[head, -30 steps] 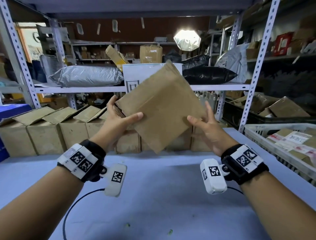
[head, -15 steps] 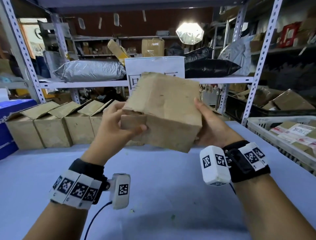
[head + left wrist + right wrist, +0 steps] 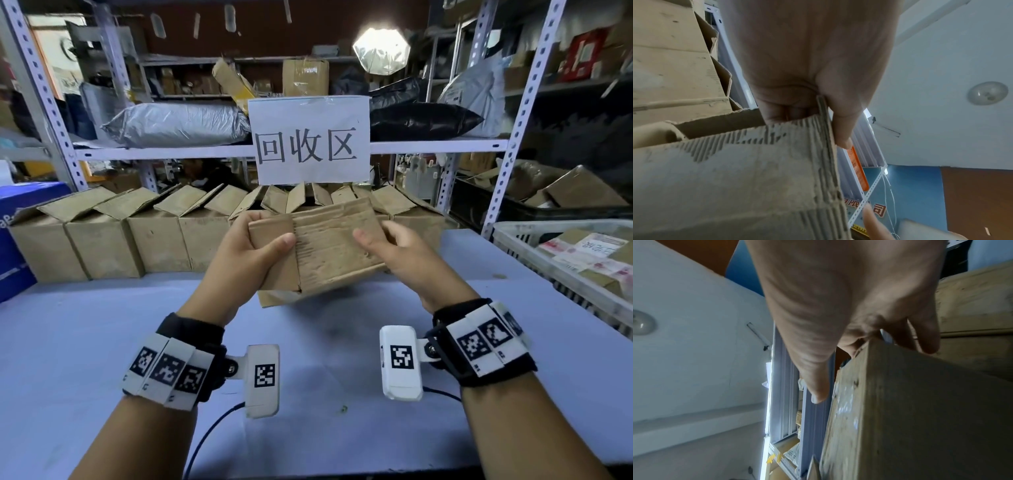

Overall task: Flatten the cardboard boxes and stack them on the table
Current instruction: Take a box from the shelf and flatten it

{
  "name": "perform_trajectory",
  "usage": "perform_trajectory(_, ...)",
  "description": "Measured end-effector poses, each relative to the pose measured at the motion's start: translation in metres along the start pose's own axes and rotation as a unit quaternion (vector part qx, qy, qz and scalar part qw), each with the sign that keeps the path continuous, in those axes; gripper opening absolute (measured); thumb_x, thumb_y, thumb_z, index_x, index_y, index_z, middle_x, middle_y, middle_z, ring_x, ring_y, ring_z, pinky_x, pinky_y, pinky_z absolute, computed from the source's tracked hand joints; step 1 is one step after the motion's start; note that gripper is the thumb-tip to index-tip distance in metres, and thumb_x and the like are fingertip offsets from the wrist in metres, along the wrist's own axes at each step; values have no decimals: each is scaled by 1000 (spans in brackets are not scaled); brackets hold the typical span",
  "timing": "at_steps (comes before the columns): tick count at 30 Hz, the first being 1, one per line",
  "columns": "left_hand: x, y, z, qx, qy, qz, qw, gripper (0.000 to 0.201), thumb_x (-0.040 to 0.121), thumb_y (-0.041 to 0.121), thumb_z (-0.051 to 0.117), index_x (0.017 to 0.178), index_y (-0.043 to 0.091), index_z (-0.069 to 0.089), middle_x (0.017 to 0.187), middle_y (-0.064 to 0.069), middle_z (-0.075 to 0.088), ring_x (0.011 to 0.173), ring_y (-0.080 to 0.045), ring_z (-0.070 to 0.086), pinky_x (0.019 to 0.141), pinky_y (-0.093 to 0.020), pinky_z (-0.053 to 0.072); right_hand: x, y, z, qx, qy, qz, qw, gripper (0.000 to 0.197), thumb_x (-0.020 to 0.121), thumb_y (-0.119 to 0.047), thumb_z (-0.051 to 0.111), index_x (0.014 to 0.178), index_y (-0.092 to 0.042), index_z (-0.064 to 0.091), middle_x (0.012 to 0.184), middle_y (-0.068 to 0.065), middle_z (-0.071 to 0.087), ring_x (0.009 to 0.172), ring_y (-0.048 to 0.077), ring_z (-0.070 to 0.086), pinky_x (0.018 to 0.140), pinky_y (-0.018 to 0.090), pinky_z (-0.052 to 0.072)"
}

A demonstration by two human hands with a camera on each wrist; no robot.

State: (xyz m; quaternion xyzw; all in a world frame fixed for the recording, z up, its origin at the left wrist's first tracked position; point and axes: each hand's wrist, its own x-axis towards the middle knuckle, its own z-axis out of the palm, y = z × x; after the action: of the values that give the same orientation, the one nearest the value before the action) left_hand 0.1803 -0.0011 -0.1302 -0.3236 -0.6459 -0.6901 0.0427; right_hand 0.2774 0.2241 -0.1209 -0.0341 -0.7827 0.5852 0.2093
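A worn brown cardboard box (image 3: pixel 335 250) hangs above the blue table (image 3: pixel 325 359), held between both hands in the head view. My left hand (image 3: pixel 270 229) pinches a side flap (image 3: pixel 274 260) at the box's left end, thumb on top and fingers behind. In the left wrist view the left hand (image 3: pixel 818 128) grips the flap's thin edge (image 3: pixel 823 110), with the box (image 3: pixel 735 178) below it. My right hand (image 3: pixel 376 233) holds the box's right end, thumb over the near face. In the right wrist view the right hand (image 3: pixel 871 373) wraps the box's (image 3: pixel 920 418) far corner.
A row of open cardboard boxes (image 3: pixel 102 246) lines the table's back edge under a shelf with a white paper sign (image 3: pixel 311 140). A white plastic basket (image 3: pixel 513 236) of parcels stands at the right. A blue carton (image 3: pixel 13 246) sits at the left.
The box came down from chest height and turned from a tilted flat face to a lower, level hold. My left thumb moved onto the end flap, and my right hand shifted to the right end.
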Motion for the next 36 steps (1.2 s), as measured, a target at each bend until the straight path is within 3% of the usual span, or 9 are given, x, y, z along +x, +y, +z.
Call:
perform_trajectory(8,7,1,-4,-58,32,-22,998,13,87,14,78,98,16,72,93,-1,79,86,-14,75,69,-26,59,4,6,12,-24,14,-20,999,80,78,-29,85,145,-21,43,132,-4,62,120,13,61,106,41,49)
perform_trajectory(14,4,4,-9,-107,11,-22,994,22,83,17,74,101,20,62,94,0,73,86,-15,69,73,-30,60,-5,1,8,-34,0,-49,998,102,77,-36,84,155,-43,17,153,-8,43,136,11,46,114,43,40)
perform_trajectory(18,4,5,-7,-135,2,-22,991,25,83,15,73,101,23,58,97,-1,71,85,-17,67,71,-33,60,-8,-7,4,5,13,-55,998,82,72,-35,85,141,-35,40,131,-7,60,119,10,61,105,43,50)
perform_trajectory(22,9,-2,4,-71,100,-64,990,32,87,10,78,109,9,56,101,-8,74,90,-24,73,76,-40,62,-5,-1,3,-12,74,-47,996,45,81,-21,81,115,-30,53,116,-6,63,111,22,65,87,52,58)
perform_trajectory(26,10,-6,6,-63,157,-92,981,51,82,18,82,125,3,59,106,-9,77,96,-25,76,81,-42,62,1,1,2,2,95,-49,994,37,83,-17,80,105,-36,57,116,3,66,111,23,65,89,55,56)
perform_trajectory(29,8,-5,-4,-22,116,-101,988,33,85,26,79,111,7,71,98,-4,80,89,-20,77,75,-34,58,6,0,-1,1,82,-32,996,36,84,-17,79,102,-37,55,113,1,65,107,26,66,82,53,59)
perform_trajectory(32,5,-3,-17,3,52,-126,991,25,93,31,73,102,8,78,98,-6,80,88,-20,75,80,-34,57,9,-1,-3,8,74,-12,997,35,86,-17,77,105,-36,55,114,1,65,104,26,67,70,46,61)
perform_trajectory(34,5,-1,-22,0,23,-140,990,24,95,29,71,101,7,78,100,-9,79,90,-22,75,86,-37,57,9,-2,-2,4,70,-12,997,35,86,-17,76,106,-35,55,115,2,65,103,25,67,67,43,60)
perform_trajectory(36,5,1,-22,-7,6,-141,990,15,94,20,72,102,9,77,101,-8,79,90,-21,76,80,-35,59,10,-3,1,1,66,-17,998,34,87,-16,76,104,-36,55,116,3,66,103,24,67,66,40,59)
